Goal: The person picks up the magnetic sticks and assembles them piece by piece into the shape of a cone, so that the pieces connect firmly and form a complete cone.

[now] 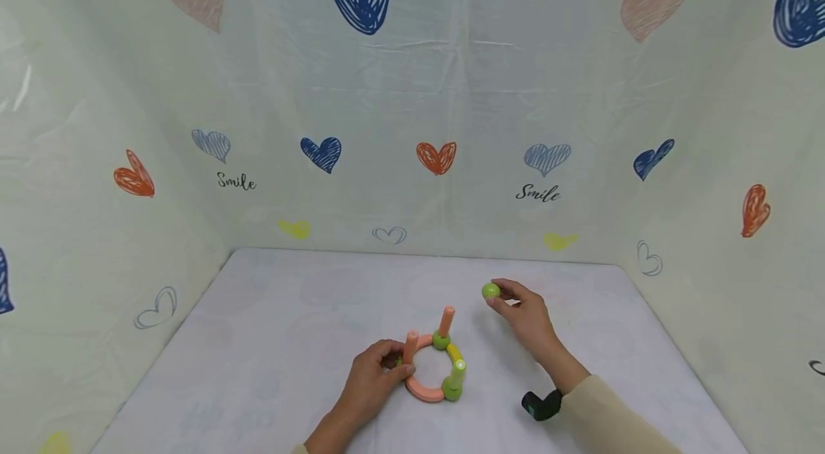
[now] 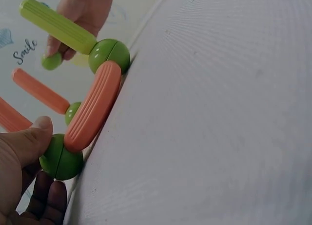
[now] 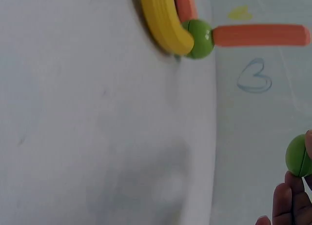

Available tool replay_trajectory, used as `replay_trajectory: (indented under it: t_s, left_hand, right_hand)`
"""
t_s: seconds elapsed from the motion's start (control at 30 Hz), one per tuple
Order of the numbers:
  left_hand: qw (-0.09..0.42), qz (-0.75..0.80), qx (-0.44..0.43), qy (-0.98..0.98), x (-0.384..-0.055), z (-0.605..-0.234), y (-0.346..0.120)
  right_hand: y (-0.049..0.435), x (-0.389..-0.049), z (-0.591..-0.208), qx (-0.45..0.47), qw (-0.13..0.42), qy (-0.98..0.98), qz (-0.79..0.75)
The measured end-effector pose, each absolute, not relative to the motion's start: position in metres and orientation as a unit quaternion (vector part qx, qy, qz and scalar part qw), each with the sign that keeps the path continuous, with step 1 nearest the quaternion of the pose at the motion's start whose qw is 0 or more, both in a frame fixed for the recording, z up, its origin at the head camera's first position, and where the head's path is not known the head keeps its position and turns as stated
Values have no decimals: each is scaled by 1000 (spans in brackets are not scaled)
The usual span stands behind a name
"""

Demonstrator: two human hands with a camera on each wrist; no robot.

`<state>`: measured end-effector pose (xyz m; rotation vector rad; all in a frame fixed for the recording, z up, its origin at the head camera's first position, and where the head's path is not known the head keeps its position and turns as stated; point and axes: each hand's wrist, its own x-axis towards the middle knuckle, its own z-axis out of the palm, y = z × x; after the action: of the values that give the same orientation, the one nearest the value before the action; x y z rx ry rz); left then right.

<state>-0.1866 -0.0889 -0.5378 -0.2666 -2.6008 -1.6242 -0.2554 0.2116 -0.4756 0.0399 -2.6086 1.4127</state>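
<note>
My left hand [image 1: 370,381] grips a green ball joint [image 2: 61,159] at the left side of a toy ring lying on the table, its thumb beside an upright orange rod [image 1: 410,345]. The ring joins curved orange pieces [image 1: 425,392] and a curved yellow piece [image 1: 455,354] through green balls. A second orange rod [image 1: 447,321] stands at the far ball, and a light green rod [image 1: 458,372] rises from the near right one. Held above the table to the right of the ring, a loose green ball [image 1: 490,291] is pinched in my right hand [image 1: 527,319].
The white table [image 1: 290,311] is enclosed by a pale curtain [image 1: 412,96] printed with hearts and "Smile". A black wrist device [image 1: 541,405] sits at my right wrist.
</note>
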Motion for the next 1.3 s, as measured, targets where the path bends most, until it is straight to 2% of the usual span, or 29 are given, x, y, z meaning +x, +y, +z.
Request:
replay_trajectory:
  t_s: [0.3, 0.47, 0.63, 0.77, 1.03, 1.3]
  left_hand:
    - [32, -522, -85, -848, -187, -539, -90]
    - [26, -526, -85, -846, -186, -539, -89]
    - [28, -524, -89, -847, -187, -539, -90]
    - [33, -524, -95, -846, -187, -540, -91]
    - [31, -531, -97, -841, -187, -539, -91]
    - [6, -550, -110, -828, -186, -536, -94]
  right_hand:
    - [175, -237, -456, 74, 84, -861, 495]
    - [165, -231, -454, 106, 96, -857, 496]
    - [161, -228, -453, 123, 82, -855, 497]
    - [160, -227, -454, 129, 63, -857, 495]
    - [159, -228, -455, 132, 64, -859, 490]
    - [155, -227, -457, 130, 62, -857, 494]
